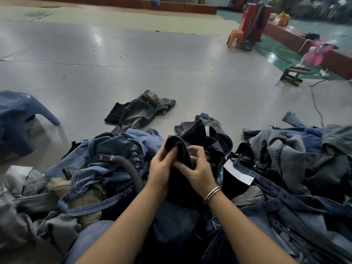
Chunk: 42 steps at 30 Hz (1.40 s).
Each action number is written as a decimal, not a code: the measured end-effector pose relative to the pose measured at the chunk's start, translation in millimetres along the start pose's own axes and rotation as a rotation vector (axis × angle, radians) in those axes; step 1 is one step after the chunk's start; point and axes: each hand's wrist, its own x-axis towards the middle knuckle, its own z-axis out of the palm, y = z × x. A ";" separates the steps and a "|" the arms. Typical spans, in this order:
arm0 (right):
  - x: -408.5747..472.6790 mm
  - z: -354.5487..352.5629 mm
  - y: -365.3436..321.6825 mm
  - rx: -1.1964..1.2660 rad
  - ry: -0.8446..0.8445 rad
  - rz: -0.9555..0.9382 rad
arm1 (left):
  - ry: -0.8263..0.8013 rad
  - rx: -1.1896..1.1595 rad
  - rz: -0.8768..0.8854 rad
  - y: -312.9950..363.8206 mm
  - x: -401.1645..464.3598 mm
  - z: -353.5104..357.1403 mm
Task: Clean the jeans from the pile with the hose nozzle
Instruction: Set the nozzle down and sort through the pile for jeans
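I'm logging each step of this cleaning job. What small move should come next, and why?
Probably free the left hand and reach for the hose. Both it and the right hand grip the black jeans, while the hose lies unheld on the pile just left.

Head view — looking forward and down, close over the denim pile (106, 174).

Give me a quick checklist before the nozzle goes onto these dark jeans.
1. Dark jeans held by both hands: ok, left hand and right hand grip the fabric.
2. Hose within reach: ok, it lies on the pile beside the left forearm.
3. A hand free for the hose: not ok.
4. Nozzle tip located: cannot tell.
5. Jeans spread flat: not ok, bunched.
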 end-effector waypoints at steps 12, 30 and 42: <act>-1.8 18.7 6.3 -0.128 -0.074 0.059 | 0.054 0.034 -0.340 16.2 0.0 -12.4; 23.2 -19.7 -9.3 0.825 0.251 0.670 | 0.064 -0.070 -0.389 32.7 3.7 -18.1; 13.0 -52.4 -32.8 1.038 0.012 0.583 | -0.281 -0.230 -0.416 53.6 -6.1 -20.0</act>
